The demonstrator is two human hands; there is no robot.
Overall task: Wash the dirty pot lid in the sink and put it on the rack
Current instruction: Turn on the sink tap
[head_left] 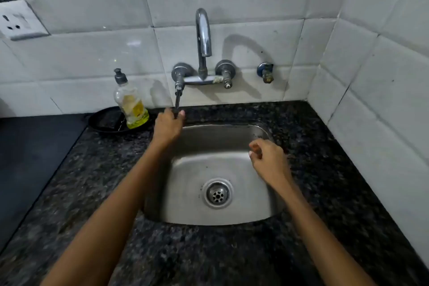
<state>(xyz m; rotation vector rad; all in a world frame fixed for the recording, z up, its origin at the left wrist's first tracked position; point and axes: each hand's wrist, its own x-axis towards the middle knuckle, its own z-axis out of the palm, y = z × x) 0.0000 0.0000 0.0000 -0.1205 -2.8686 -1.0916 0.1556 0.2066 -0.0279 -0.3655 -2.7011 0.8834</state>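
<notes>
A steel sink [232,141] sits in a dark granite counter and holds nothing but its drain [217,193]. No pot lid and no rack show in the head view. My left hand [168,126] reaches over the sink's back left corner and pinches the lower end of the tap's long left lever handle [178,100]. My right hand [269,161] hovers over the sink's right side with its fingers loosely curled and nothing in them. No water runs from the curved spout [204,32].
A soap dispenser bottle [130,102] with yellow liquid stands in a black dish [104,123] left of the sink. A dark stove surface [34,153] lies at the far left. A wall socket [18,20] and a small valve [265,72] are on the tiles.
</notes>
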